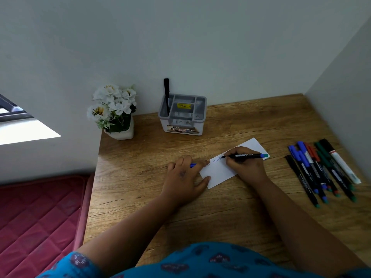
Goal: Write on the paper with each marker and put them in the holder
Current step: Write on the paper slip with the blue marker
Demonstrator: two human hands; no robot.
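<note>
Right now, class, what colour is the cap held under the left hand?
Blue, seen in the head view: the cap peeks out between the left hand's fingers.

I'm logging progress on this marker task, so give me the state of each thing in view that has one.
marker in right hand: uncapped, tip on paper
paper: partly written on, flat on the desk
blue cap: off, held in left hand
holder: one black marker standing inside
loose markers: capped, lying on desk
right hand: gripping the marker
</note>
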